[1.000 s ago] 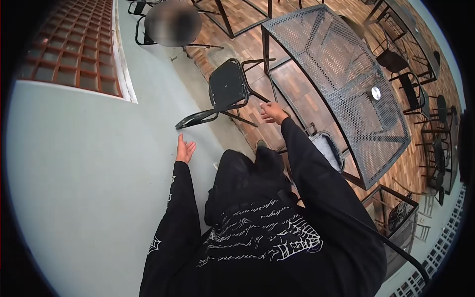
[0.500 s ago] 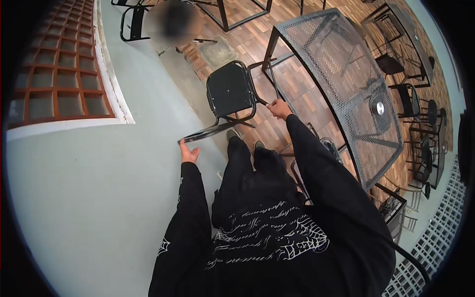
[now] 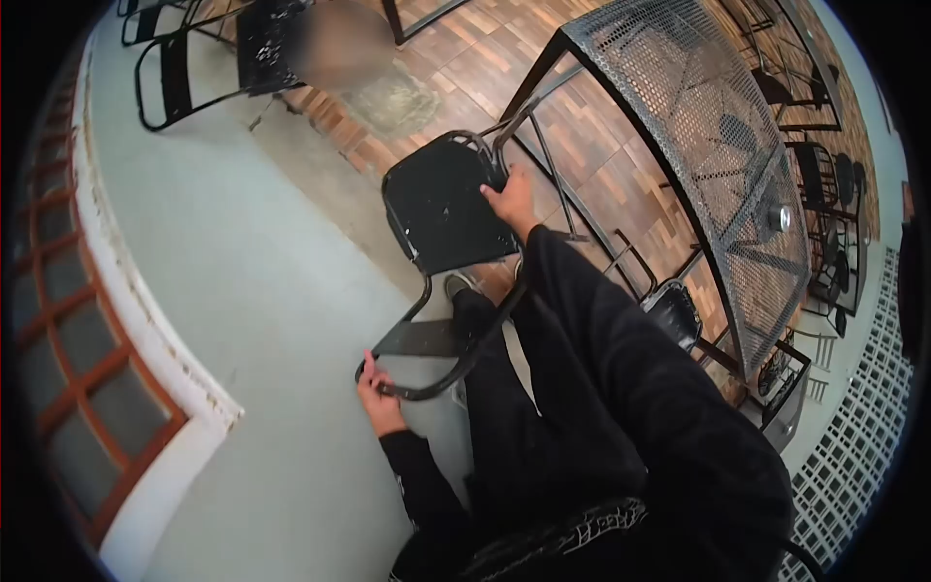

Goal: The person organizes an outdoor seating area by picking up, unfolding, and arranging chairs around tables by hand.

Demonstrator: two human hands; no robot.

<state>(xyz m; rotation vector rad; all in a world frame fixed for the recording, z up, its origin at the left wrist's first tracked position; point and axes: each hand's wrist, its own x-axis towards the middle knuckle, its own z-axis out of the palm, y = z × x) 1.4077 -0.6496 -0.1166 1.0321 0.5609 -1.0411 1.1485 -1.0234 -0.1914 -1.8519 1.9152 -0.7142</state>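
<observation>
A black metal chair (image 3: 448, 211) with a flat seat and a tubular frame is in front of my legs, its backrest tilted towards me. My left hand (image 3: 381, 396) is closed around the corner of the backrest tube. At the seat's right side my right hand (image 3: 512, 202) grips the edge, thumb on top; its other fingers are partly hidden. Part of the chair's legs is covered by the seat and my sleeve.
Close on the right stands a mesh-topped metal table (image 3: 669, 107) with a round metal object (image 3: 779, 218) on it. Another chair (image 3: 676, 315) sits by its near side. A wall with a red-brown grid window (image 3: 78, 388) runs along the left. Another person and more chairs (image 3: 175, 78) are ahead.
The chair has come closer and its backrest has turned lower towards me. My left hand has closed around the backrest tube. My right hand has moved up and left onto the seat edge.
</observation>
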